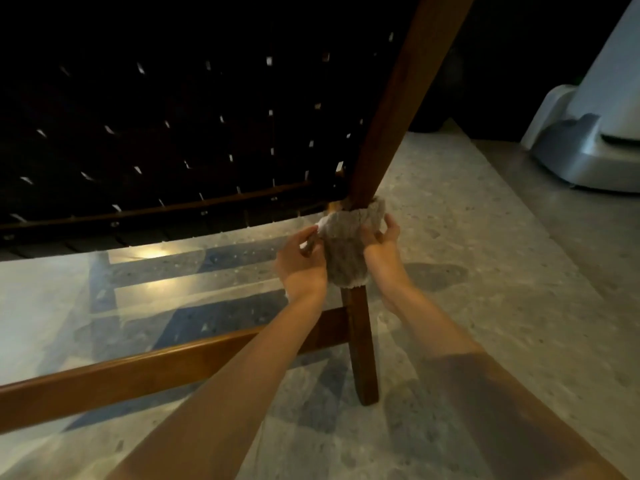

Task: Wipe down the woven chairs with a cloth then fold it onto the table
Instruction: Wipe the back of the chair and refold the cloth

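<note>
Domestic interior, probably a living or dining area, dim. Woven chair (pixel 173 133) with dark strap weave fills 10 to 12 o'clock. Its brown wooden leg (pixel 362 341) stands near centre, crossbar (pixel 138 372) at 8 o'clock. Polished speckled stone floor (pixel 485 271) with warm lamp glare (pixel 152 252) at 9 o'clock. White-and-grey plastic floor appliance (pixel 588 143) at 2 o'clock, type unclear.
</note>
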{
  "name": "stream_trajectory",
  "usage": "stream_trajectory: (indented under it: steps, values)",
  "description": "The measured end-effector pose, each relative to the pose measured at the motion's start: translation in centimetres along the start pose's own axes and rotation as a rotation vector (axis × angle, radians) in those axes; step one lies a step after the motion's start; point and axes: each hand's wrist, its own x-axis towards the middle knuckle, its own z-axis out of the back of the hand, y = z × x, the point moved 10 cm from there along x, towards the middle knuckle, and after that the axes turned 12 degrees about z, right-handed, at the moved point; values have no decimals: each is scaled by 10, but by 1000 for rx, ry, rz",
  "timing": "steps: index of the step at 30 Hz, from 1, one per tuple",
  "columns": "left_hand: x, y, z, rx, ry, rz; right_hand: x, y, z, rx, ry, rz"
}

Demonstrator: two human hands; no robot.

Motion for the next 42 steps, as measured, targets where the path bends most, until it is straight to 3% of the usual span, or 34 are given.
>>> stream_trajectory:
  steps: [2,5,7,15,22,25,29,37,42]
  values:
    - [0,5,-16,-96,84,23,2,-5,-7,10,54,50]
    - [-13,-5,-46,-164,285,-118,8,-6,-12,67,100,99]
    - [-12,-3,-63,-200,396,-80,10,-4,-15,92,126,101]
    - [10,-1,-93,-231,563,-63,31,-17,-23,342,84,-12]
    - [-1,12,-94,-227,578,-95,22,-59,-17,140,-26,-60]
    - [-19,36,-94,-200,618,-28,7,-71,-10,51,-3,9]
    - [-36,61,-92,-87,652,19,-15,-93,0,-8,37,-53]
    - [-54,87,-79,47,638,83,-62,-113,3,123,181,-152]
    - [-55,77,-79,11,616,63,-55,-85,-2,156,216,-56]
